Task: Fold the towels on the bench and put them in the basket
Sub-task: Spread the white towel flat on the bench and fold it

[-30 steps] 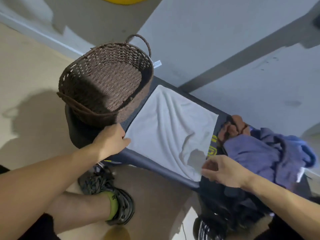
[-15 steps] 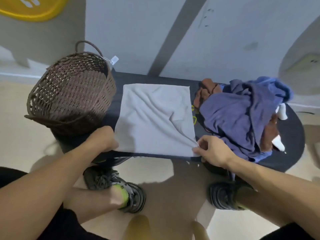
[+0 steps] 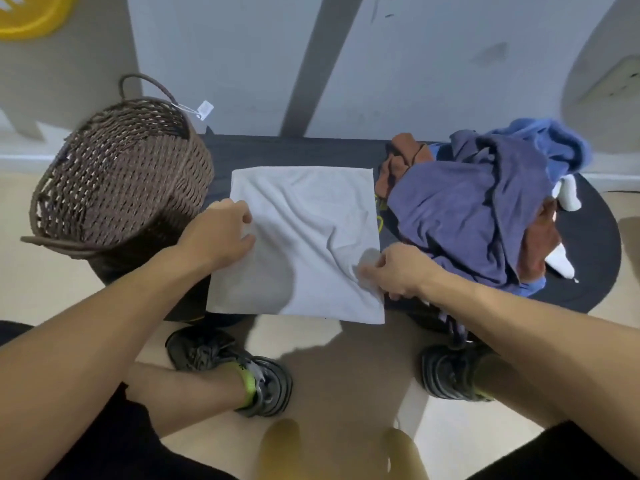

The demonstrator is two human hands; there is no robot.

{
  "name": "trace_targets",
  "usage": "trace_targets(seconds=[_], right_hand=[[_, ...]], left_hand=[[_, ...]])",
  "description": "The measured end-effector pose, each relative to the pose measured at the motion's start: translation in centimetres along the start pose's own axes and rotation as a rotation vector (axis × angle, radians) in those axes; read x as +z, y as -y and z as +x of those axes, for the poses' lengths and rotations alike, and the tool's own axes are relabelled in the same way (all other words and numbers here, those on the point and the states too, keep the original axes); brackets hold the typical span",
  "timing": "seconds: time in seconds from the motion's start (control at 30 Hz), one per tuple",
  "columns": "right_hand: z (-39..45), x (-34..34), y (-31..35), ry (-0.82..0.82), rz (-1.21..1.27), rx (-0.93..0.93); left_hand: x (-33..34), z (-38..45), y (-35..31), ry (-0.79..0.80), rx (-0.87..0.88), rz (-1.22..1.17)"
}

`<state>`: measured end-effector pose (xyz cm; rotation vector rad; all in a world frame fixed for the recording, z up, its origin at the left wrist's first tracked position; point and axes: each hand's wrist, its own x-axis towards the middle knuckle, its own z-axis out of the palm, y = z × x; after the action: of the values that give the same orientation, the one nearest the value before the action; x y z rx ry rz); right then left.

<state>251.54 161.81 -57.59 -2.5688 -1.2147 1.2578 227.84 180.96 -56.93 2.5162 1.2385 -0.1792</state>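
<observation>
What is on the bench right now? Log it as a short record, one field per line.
bench: dark, along the wall
basket: brown wicker, on the bench's left end, no towel visible inside
white towel: spread flat, near edge overhanging
left hand: fingers curled on the towel's left edge
right hand: pinches the towel near its right edge
unfolded pile: purple, blue, brown and white cloths, on the right

Black padded bench (image 3: 294, 150), set against a wall.
Holds, left to right: brown wicker basket (image 3: 117, 174); flat white towel (image 3: 304, 244), near edge overhanging; heap of blue, brown and white towels (image 3: 485, 209).
</observation>
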Motion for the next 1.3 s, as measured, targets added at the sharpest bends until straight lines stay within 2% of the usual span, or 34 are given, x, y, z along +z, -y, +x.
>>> trace_targets(seconds=[0.07, 0.17, 0.33, 0.43, 0.53, 0.67, 0.73, 0.9, 1.07, 1.17, 1.3], right_hand=[[1.3, -0.9, 1.1, -0.129, 0.093, -0.036], [3.1, -2.1, 3.2, -0.202, 0.189, -0.031], [5.3, -2.1, 4.7, -0.234, 0.242, 0.061], [6.2, -2.6, 4.2, -0.155, -0.060, -0.011], [7.7, -4.9, 4.4, -0.146, -0.171, -0.138], [9.8, -8.9, 5.2, -0.191, -0.069, -0.201], [10.9, -10.3, 5.4, -0.215, -0.030, -0.176], [13.7, -11.0, 5.1, -0.036, -0.001, -0.021], [15.4, -11.1, 5.2, 0.051, 0.003, 0.026], [15.7, -11.2, 4.9, 0.034, -0.130, -0.041], [16.0, -11.9, 5.0, -0.148, -0.563, -0.272]], left_hand=[[-0.4, 2.2, 0.0, 0.084, 0.066, 0.019], [-2.7, 6.2, 0.6, 0.233, 0.141, 0.198], [-5.2, 10.3, 1.0, 0.271, 0.221, 0.217], [-4.3, 11.6, 1.6, 0.271, 0.193, 0.149], [-2.5, 12.4, 2.5, 0.292, 0.183, 0.150], [-1.2, 12.9, 3.6, 0.255, 0.170, 0.065], [-1.1, 13.2, 3.8, 0.239, 0.147, 0.006], [-0.7, 14.3, 4.2, 0.121, -0.022, -0.173], [-1.0, 15.2, 4.7, 0.168, 0.039, -0.041], [-1.4, 15.8, 4.8, 0.173, 0.062, -0.022], [-1.9, 16.5, 5.0, 0.186, 0.065, 0.031]])
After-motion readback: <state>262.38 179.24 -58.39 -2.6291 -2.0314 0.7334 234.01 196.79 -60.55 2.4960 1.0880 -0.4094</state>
